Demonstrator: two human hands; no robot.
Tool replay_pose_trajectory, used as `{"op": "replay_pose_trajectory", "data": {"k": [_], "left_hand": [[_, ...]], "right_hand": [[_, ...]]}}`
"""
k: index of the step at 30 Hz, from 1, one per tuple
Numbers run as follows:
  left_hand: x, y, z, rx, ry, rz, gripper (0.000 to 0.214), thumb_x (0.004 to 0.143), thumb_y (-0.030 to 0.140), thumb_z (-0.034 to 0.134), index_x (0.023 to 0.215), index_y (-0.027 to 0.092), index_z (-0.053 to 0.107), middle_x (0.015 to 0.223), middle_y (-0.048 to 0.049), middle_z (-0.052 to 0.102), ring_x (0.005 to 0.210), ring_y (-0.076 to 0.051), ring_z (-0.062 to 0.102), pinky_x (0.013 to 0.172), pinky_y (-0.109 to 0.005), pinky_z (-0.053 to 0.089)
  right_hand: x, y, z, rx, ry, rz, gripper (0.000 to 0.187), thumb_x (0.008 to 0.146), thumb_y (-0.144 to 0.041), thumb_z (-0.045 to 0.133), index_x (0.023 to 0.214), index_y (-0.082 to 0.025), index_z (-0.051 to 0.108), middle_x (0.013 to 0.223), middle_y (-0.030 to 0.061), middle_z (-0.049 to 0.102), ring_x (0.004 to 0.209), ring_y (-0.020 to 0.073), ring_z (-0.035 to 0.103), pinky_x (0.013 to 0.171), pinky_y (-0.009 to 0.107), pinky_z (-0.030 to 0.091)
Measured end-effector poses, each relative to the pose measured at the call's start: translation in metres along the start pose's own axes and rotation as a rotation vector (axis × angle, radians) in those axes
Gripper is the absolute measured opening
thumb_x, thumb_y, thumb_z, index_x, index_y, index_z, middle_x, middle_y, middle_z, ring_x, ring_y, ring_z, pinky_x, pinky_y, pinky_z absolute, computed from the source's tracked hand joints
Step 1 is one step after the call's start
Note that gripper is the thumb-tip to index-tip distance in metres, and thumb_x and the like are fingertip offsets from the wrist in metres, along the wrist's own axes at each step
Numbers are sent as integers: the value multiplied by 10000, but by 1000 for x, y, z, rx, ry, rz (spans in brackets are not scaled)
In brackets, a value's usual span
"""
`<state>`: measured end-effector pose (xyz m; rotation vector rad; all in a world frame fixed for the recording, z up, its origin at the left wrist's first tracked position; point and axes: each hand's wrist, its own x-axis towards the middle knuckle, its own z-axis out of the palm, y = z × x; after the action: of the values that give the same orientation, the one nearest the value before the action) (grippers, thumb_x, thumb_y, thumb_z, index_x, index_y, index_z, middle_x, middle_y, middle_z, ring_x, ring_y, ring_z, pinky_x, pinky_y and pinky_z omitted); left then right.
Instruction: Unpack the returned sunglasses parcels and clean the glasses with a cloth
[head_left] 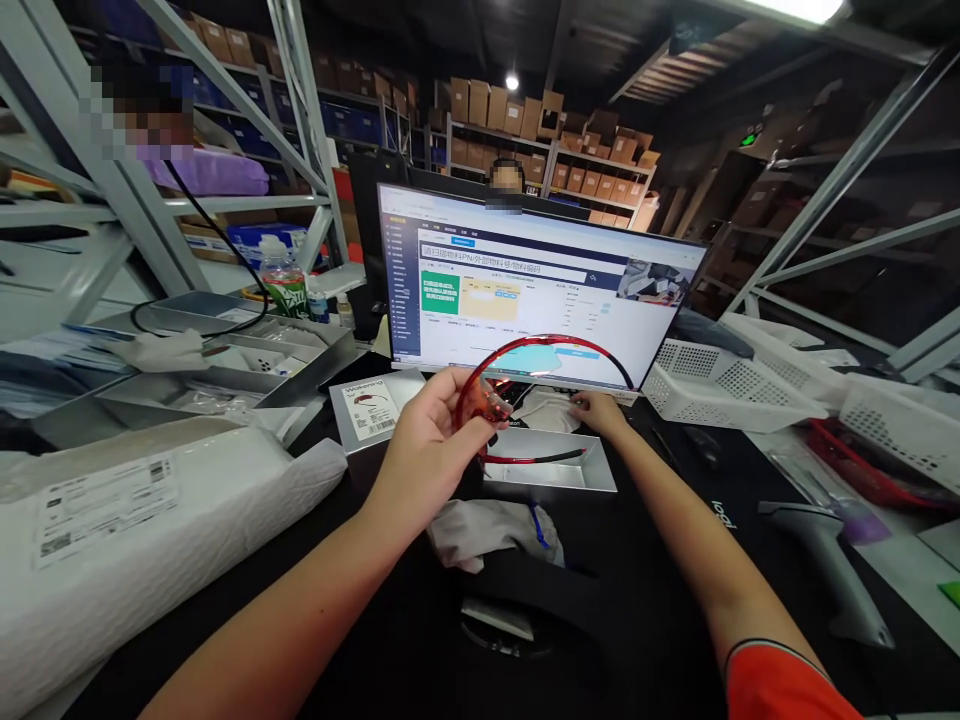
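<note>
My left hand (442, 430) is closed on a pair of red-framed glasses (491, 398), held up by the lens end with both dark-tipped temples pointing right. My right hand (600, 412) reaches below the monitor, beside a whitish cloth (546, 412); its fingers are small and partly hidden, so its grip is unclear. Between my arms lies an uncovered silver box (555, 475). Closer to me is a grey cloth pouch (487, 530) with a blue cord. A silver printed box (367, 408) with a glasses picture stands left of my left hand.
A lit monitor (525, 290) stands ahead. At left are a white padded parcel (187, 510) and grey trays (300, 365). White perforated baskets (727, 385), a mouse (703, 447) and a handheld scanner (832, 570) are at right. Another person (202, 172) is behind the left rack.
</note>
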<state>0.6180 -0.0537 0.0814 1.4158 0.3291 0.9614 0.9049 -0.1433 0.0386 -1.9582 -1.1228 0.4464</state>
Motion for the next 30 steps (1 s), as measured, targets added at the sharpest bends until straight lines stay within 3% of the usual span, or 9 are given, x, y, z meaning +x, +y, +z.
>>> {"op": "replay_pose_trajectory", "data": {"k": [5, 9, 13, 16, 19, 22, 27, 30], "left_hand": [[4, -8, 5, 42, -56, 12, 177, 796, 195, 663, 967, 199, 621, 900, -2, 688, 842, -150, 653, 771, -252, 514], [0, -14, 7, 290, -45, 100, 268, 829, 152, 621, 1086, 226, 631, 996, -1, 703, 908, -159, 660, 821, -263, 509], [-9, -13, 11, 640, 56, 345, 277, 786, 120, 632, 1047, 212, 649, 978, -13, 713, 876, -173, 658, 823, -284, 510], [-14, -11, 13, 724, 63, 455, 270, 767, 112, 616, 1019, 204, 649, 922, -4, 707, 799, -157, 648, 769, -276, 514], [-18, -12, 15, 729, 77, 451, 249, 751, 112, 619, 982, 199, 646, 854, 15, 696, 722, -138, 626, 717, -263, 504], [-22, -13, 17, 720, 91, 434, 271, 741, 113, 638, 996, 205, 648, 839, 26, 688, 713, -128, 618, 706, -251, 498], [-26, -15, 20, 679, 106, 372, 388, 751, 97, 635, 1115, 229, 649, 835, 48, 691, 655, -101, 605, 662, -214, 513], [-28, -20, 20, 634, 118, 367, 513, 800, 139, 667, 1296, 253, 599, 997, 28, 744, 743, -113, 674, 697, -208, 552]], "right_hand": [[12, 13, 1, 4, 1, 33, 291, 1000, -385, 591, 1224, -210, 648, 1303, 81, 623, 1088, 234, 641, 926, 413, 568], [14, 32, -24, 34, 54, 115, 266, 974, -377, 635, 1107, -149, 664, 1084, 62, 682, 907, 186, 670, 793, 359, 589], [-15, 46, -62, 127, 97, 184, 281, 892, -412, 678, 774, -162, 631, 715, 23, 659, 662, 167, 627, 616, 306, 571], [-45, 39, -72, 450, 99, 186, 291, 805, -477, 729, 835, -196, 661, 834, 53, 723, 739, 207, 677, 632, 339, 609], [-72, 11, -56, 843, 226, 118, 265, 751, -421, 807, 866, -209, 698, 943, 59, 741, 789, 203, 689, 657, 317, 623], [-99, -32, -18, 1018, 328, -51, 162, 835, -367, 770, 845, -230, 684, 998, 28, 732, 864, 162, 683, 718, 245, 596], [-138, -89, 50, 1045, -75, -279, 194, 873, -433, 743, 865, -252, 675, 779, -1, 644, 661, 136, 575, 605, 248, 498], [-139, -98, 69, 844, -92, -455, 265, 952, -424, 644, 796, -217, 696, 724, 19, 605, 691, 157, 563, 683, 293, 486]]}}
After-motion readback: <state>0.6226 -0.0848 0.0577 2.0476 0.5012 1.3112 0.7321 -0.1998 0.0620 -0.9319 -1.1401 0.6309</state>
